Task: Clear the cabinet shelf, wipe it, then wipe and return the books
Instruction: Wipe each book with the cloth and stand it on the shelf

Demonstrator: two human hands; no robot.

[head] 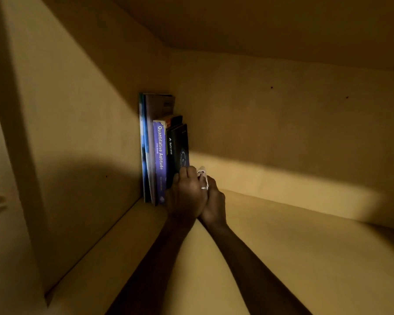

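Forearms: two bare forearms reach in from the bottom edge and meet at the base of the books, deep in the left rear corner.
Books: a short row of upright books [162,153] stands on the tan wooden cabinet shelf [282,246], pressed against the left side wall [84,133]; the blue-spined tall one is leftmost, then a purple paperback reading "Quantitative Aptitude", then a black book [180,146] at the right end.
Long axis: spines run vertically, bottoms on the shelf board, spines facing outward.
Left hand: the left hand [185,192] rests with curled fingers on the lower part of the black book; whether it grips the book or only steadies it, I cannot tell.
Right hand: the right hand [214,201], touching the left one, pinches a small white cloth or tissue [202,176], just right of the row's foot.
Key relation: the row lies directly ahead and slightly left of both hands, the left hand being nearer.
Stage, as judged: books look returned, with the last one being settled.
Surroundings: back panel [282,114] behind, with a slanting patch of light.
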